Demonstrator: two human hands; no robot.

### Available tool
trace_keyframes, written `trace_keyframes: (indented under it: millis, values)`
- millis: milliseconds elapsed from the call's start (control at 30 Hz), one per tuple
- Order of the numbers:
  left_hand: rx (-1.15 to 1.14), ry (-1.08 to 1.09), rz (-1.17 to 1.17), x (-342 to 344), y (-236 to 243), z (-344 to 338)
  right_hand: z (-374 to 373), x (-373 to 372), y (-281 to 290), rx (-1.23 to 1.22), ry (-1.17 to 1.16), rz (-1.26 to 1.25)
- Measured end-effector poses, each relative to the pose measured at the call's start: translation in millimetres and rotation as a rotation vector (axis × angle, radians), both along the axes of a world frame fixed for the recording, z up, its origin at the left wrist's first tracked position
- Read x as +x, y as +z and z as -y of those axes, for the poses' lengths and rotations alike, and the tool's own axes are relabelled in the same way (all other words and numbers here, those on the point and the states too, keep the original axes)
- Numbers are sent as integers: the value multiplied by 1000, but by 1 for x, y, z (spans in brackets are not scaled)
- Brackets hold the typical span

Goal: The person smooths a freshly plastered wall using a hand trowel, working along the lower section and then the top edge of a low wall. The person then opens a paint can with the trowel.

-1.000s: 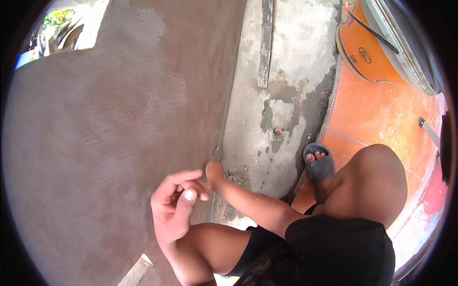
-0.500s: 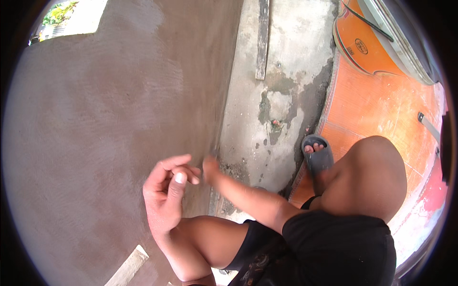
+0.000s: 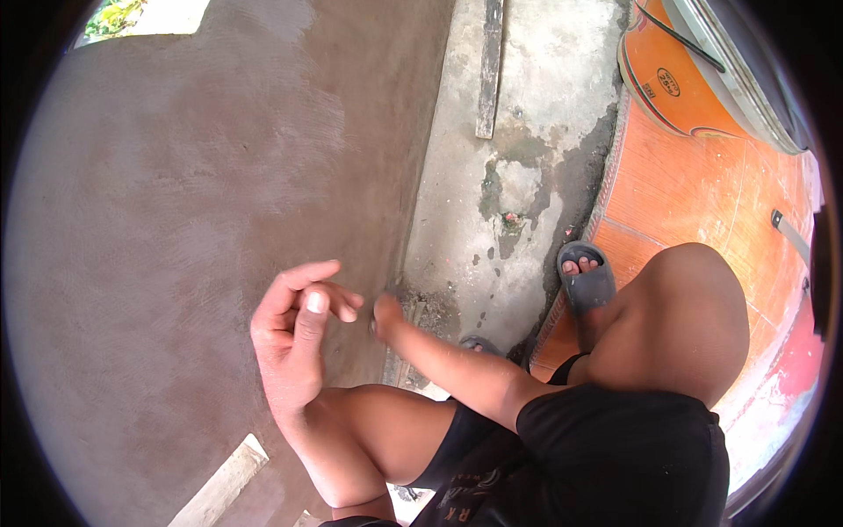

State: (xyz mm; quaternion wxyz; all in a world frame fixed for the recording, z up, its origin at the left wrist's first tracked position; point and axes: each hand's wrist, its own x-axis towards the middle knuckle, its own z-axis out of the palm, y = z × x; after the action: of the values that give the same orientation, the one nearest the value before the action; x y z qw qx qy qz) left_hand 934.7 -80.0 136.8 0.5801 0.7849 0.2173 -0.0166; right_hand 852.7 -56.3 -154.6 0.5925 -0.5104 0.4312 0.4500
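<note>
Plaster, grey-brown and matt, is covering the wall (image 3: 176, 228) at the person's left, its skin showing fine swirled strokes and paler streaks. The left hand (image 3: 294, 351) is hovering in front of it, fingers loosely curled, thumb standing up, the grip half open and empty. Lower along the wall, near its foot, the right hand (image 3: 386, 316) is reaching across the body; it is blurring, and from where I'm standing I cannot tell how far open it is or whether it is gripping the small dark smudge beside it.

Rough concrete (image 3: 536, 53) is running along the wall's base, blotched with damp, jagged patches and crumbly grit. A weathered wooden batten (image 3: 489, 70), narrow and straight, is lying on it, while a paler wooden strip (image 3: 219, 483) is slanting at lower left. Orange tiles (image 3: 667, 193), faintly wood-grained and dusted white, are spreading to the right, with a grey sandal (image 3: 588, 281) resting at their edge. Above them an orange bucket (image 3: 650, 75) is showing its broad, pale, curving rim (its contents are staying too dark to make out).
</note>
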Motion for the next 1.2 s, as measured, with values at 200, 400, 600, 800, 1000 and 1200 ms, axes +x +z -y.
trace_keyframes:
  millis: [200, 400, 600, 800, 1000, 1200]
  values:
    - [6, 23, 11, -4, 17, -3, 10, 231, -41, -60, -186, 616]
    - [-60, -14, 27, 2, 9, 4, -7, -15, -29, -74, 413, 120]
    - [-59, 20, 2, -3, 8, 3, -2, 111, -61, -170, -41, 682]
    - [-73, -42, -46, -3, 15, -3, 2, 102, -85, -258, -55, 887]
    - [-80, 26, -157, 2, 3, 2, -15, 61, -59, -195, 22, 172]
    - [139, 40, -153, 6, 5, -7, 8, 303, -73, -183, -229, 1042]
